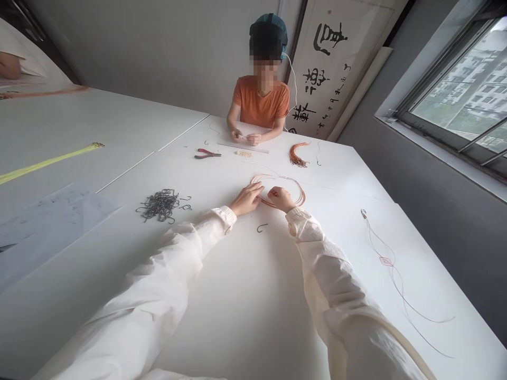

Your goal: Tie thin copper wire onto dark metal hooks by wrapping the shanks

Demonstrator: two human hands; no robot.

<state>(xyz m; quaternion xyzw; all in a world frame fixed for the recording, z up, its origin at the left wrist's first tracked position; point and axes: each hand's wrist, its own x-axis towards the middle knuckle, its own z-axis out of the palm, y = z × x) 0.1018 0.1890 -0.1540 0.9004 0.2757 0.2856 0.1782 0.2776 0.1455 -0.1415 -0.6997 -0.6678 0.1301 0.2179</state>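
Observation:
Both my arms in white sleeves reach out over the white table (pixel 222 295). My left hand (pixel 247 199) and my right hand (pixel 280 199) meet at a loop of thin orange-pink cords (pixel 297 186), fingers pinched together on the strands. A single dark metal hook (pixel 262 227) lies on the table just below my hands. A heap of several dark hooks (pixel 161 204) sits to the left of my left wrist.
A person in an orange shirt (pixel 260 105) works with both hands across the table, near red pliers (pixel 206 153), a ruler (pixel 242 147), small beads (pixel 244 154) and an orange cord bundle (pixel 298 154). A finished cord piece (pixel 390 264) lies right. A yellow strip (pixel 47 162) lies far left.

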